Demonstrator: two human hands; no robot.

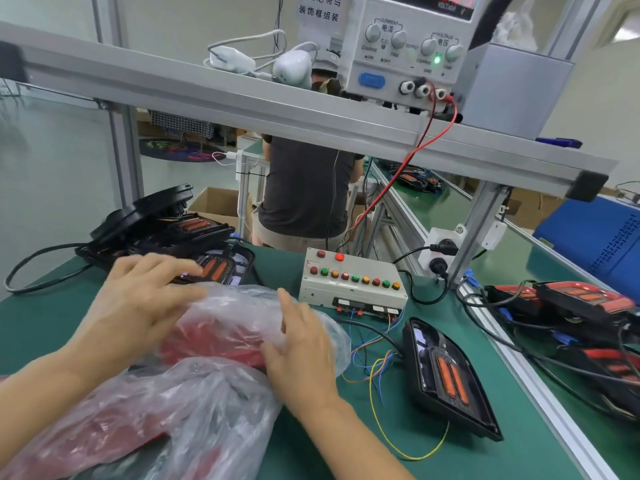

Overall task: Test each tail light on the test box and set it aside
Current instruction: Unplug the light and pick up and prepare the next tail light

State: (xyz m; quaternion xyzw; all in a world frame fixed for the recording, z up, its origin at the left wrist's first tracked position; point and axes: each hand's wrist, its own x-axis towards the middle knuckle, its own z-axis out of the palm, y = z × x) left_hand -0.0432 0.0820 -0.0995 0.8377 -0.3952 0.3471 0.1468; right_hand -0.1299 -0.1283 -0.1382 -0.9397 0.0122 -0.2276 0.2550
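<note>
A red tail light in a clear plastic bag [221,336] lies on the green mat before me. My left hand [138,299] rests on the bag's left end with fingers stretched out. My right hand [301,351] lies flat against the bag's right side, thumb raised. A second bagged red light [145,420] sits nearer me. The white test box [349,282] with coloured buttons stands behind the bag. A black tail light [446,379] lies face up at the right, wired toward the box.
A pile of black tail lights [166,233] sits at the back left. More red and black lights [575,306] lie on the conveyor at the right. A power supply [408,46] stands on the overhead aluminium rail [242,102]. Loose coloured wires [374,362] trail from the box. A person stands beyond the bench.
</note>
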